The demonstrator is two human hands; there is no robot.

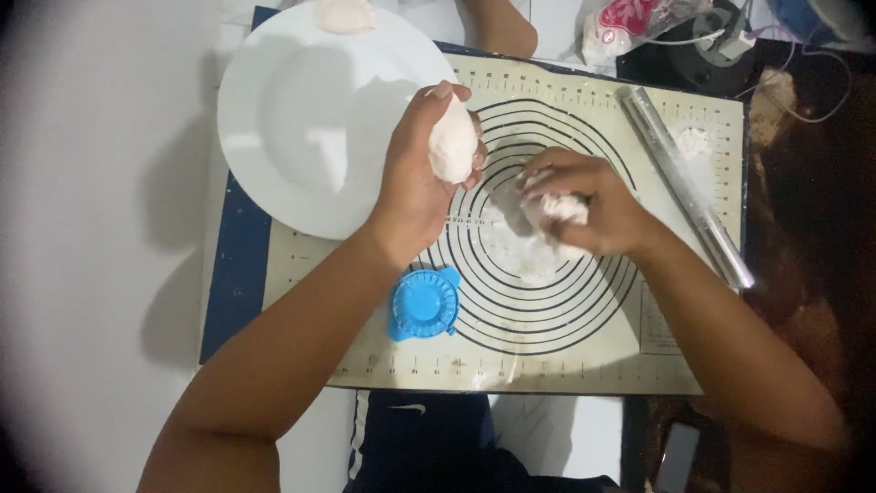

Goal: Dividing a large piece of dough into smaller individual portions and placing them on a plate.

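My left hand (415, 183) is closed around a pale lump of dough (453, 146), held above the pastry mat (584, 351) near the plate's right rim. My right hand (589, 203) rests on the mat's ringed middle, its fingers curled into loose white flour (516, 245) and coated with it. A round blue dumpling press (425, 304) lies on the mat just below my left wrist.
A white plate (310, 119) sits at upper left with a dough piece (345, 15) at its far rim. A metal rolling pin (684, 184) lies diagonally along the mat's right side beside a flour patch (695, 144). A plastic bag (630, 26) and cables (730, 41) are behind.
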